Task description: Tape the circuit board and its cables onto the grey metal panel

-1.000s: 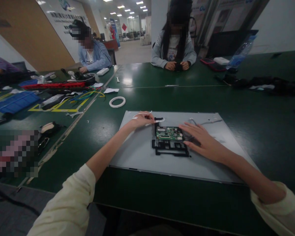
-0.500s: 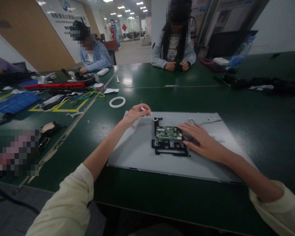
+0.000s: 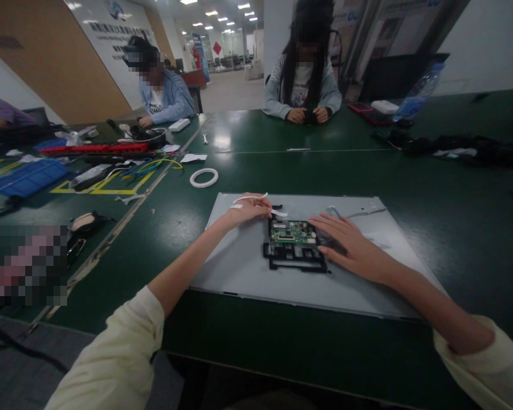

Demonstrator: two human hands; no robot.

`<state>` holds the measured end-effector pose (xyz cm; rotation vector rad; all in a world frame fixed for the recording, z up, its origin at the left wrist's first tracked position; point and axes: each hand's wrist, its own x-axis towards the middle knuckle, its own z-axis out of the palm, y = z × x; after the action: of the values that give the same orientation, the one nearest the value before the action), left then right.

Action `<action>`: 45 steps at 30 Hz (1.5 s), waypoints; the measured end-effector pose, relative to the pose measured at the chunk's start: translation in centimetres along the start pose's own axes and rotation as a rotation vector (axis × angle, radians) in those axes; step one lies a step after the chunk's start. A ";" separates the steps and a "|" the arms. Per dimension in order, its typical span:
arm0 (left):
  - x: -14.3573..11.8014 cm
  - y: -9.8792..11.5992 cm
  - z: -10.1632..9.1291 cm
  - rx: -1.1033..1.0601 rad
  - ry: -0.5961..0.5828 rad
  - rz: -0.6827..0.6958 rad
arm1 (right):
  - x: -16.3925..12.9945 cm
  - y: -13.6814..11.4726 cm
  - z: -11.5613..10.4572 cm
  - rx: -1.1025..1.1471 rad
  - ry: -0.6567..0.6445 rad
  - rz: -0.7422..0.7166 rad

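A green circuit board (image 3: pixel 294 231) sits in a black plastic frame (image 3: pixel 298 265) on a flat light-grey panel (image 3: pixel 235 267). My left hand (image 3: pixel 251 209) is closed, its fingertips pinching a white strip of tape (image 3: pixel 279 213) at the frame's upper left corner. Another length of the white strip curls above the back of that hand. My right hand (image 3: pixel 346 242) lies flat with fingers stretched, its fingertips at the right edge of the board. Beneath it, a dark patch on the panel is partly hidden.
A white tape roll (image 3: pixel 204 178) lies behind the panel on the green table. To the left are a blue tray (image 3: pixel 28 177), a red strip-shaped thing (image 3: pixel 94 148) and loose wires (image 3: pixel 154 165). Two people sit across the table. A water bottle (image 3: pixel 419 92) stands at far right.
My left hand has moved right and a little toward me, bringing the white strip to the frame's upper left corner. More of the strip shows now. My right hand has stayed in place.
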<state>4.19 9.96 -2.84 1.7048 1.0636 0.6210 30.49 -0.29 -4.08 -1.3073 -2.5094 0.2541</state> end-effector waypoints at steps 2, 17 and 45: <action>0.0 -0.2 0.1 0.018 -0.002 -0.009 | 0.0 0.0 0.0 -0.007 -0.014 0.007; 1.1 -2.3 -0.3 0.216 0.000 0.045 | 0.0 -0.1 0.0 -0.022 -0.043 0.033; 1.2 -2.5 -1.0 0.185 -0.099 -0.026 | 7.1 -4.7 2.1 -0.229 0.054 -0.166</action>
<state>3.06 11.77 -4.91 1.8584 1.0982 0.4271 22.32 2.80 -3.37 -1.1564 -2.6432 -0.1072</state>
